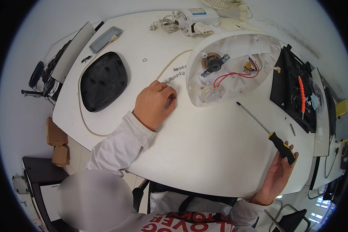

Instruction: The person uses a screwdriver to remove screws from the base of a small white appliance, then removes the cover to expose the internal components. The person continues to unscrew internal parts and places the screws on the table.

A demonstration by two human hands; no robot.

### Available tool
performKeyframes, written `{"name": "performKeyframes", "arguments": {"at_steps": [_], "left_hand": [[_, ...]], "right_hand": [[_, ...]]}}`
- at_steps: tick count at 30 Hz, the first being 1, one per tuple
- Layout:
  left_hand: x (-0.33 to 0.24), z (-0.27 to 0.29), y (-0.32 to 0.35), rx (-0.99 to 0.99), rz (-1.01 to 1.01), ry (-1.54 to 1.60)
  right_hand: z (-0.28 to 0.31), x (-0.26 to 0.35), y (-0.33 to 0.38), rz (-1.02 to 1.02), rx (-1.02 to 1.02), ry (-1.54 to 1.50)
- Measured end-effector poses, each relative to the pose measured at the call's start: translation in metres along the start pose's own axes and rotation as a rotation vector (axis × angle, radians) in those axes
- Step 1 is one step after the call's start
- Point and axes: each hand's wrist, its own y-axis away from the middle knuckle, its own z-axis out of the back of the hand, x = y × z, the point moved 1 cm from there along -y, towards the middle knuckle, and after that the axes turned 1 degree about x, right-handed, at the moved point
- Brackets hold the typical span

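Observation:
My right hand (pixel 276 172) grips a screwdriver (pixel 281 148) by its black and yellow handle, the shaft slanting up and left over the table. Past its tip stands an open white plastic housing (pixel 241 88), hollow side up, with a dark metal bracket (pixel 214 65) and red wires (pixel 236 74) inside. My left hand (pixel 154 105) is closed in a pinch left of the housing; a tiny thing seems to show at its fingertips, too small to name. Just beyond those fingers several small screws (pixel 176 75) lie in rows.
A black plastic cover (pixel 103 82) lies at the left, a pale cable (pixel 83 118) curving around it. At the back are a grey tray (pixel 104 40), a washer (pixel 144 60) and a white motor (pixel 197 21) with coiled cord. A black tool case (pixel 294 87) holding an orange-handled tool (pixel 301 92) stands at the right.

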Motion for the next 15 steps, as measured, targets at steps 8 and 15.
{"name": "performKeyframes", "arguments": {"at_steps": [8,15], "left_hand": [[0.0009,-0.002,0.0006,0.007,0.017,-0.002],[0.0004,-0.0034,0.0009,0.007,0.015,0.008]], "right_hand": [[0.0037,-0.0004,-0.0016,-0.009,0.005,-0.015],[0.005,-0.0008,-0.0027,-0.025,0.011,-0.052]]}}
